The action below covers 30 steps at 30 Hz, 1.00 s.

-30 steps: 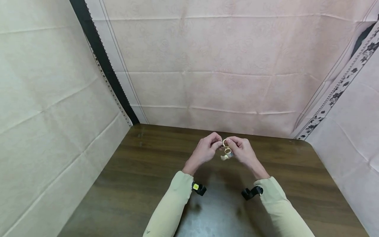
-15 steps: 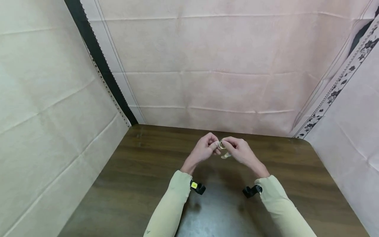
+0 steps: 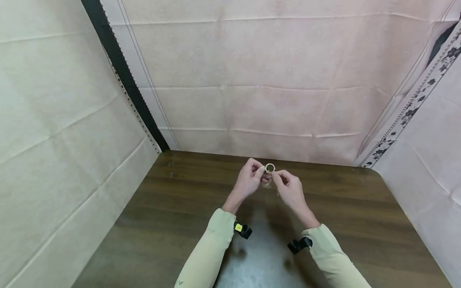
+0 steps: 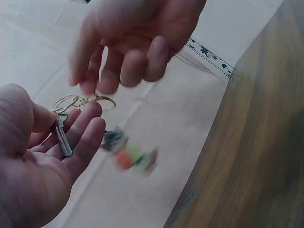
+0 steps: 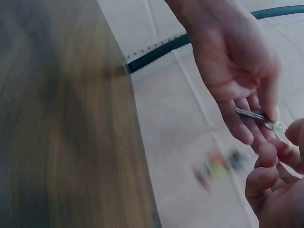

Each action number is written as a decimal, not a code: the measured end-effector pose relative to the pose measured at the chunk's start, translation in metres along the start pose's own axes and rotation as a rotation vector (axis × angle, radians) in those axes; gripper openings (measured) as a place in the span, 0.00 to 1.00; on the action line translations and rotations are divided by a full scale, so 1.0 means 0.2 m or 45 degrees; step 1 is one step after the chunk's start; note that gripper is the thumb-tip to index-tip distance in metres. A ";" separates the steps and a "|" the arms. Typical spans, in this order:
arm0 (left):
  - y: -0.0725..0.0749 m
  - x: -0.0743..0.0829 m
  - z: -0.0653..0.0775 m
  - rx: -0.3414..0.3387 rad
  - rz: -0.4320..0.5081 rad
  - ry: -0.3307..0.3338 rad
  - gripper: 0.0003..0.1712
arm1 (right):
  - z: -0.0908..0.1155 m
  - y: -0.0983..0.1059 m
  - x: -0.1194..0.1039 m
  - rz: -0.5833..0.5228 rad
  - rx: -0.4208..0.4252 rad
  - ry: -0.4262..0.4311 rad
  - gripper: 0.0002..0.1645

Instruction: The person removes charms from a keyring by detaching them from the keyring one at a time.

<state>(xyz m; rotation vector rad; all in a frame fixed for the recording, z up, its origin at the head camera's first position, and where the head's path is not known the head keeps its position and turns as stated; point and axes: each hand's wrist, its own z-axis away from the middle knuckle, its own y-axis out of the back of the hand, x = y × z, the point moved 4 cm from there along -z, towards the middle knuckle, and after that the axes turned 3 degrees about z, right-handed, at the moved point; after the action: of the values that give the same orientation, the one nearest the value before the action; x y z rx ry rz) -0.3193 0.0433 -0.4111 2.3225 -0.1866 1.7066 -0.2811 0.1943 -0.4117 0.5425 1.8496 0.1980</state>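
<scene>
My left hand (image 3: 247, 177) pinches a small silver key (image 4: 62, 136) under its thumb, the blade lying over the fingers. The key is joined to a gold key ring (image 3: 269, 164) that stands up between both hands in the head view. My right hand (image 3: 290, 189) pinches at the ring's lower right side with thumb and forefinger. Linked to it by a short chain is a smaller gold ring (image 4: 113, 100). A keychain charm (image 4: 124, 156) with orange, green and dark parts dangles below, blurred. In the right wrist view, fingers hide most of the ring.
Both hands are above a dark brown wooden table (image 3: 151, 232), near its far edge. Pale cloth hangings (image 3: 252, 112) stand behind and at both sides. A black camera sits on each wrist, such as the right wrist camera (image 3: 299, 245).
The large ring has turned from between the fingertips to stand upright above them. My right hand has shifted slightly left and down, and the charm has swung left.
</scene>
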 end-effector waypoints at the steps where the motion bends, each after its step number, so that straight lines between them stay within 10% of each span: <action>1: 0.00 0.00 0.00 -0.001 -0.015 0.000 0.05 | 0.00 -0.01 0.00 -0.041 -0.025 -0.036 0.15; 16: -0.06 -0.01 0.01 -0.046 -0.076 -0.006 0.05 | 0.00 -0.07 0.00 -0.578 0.089 -0.232 0.14; 30: -0.03 0.04 0.03 -0.054 -0.505 -0.188 0.03 | -0.07 0.04 -0.05 0.166 -0.295 -0.080 0.12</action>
<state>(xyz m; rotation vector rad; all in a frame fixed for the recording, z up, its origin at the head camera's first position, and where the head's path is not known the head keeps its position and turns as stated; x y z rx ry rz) -0.3098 0.0481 -0.4061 2.2663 0.1979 1.3289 -0.2909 0.1984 -0.3961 0.5017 1.7037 0.4716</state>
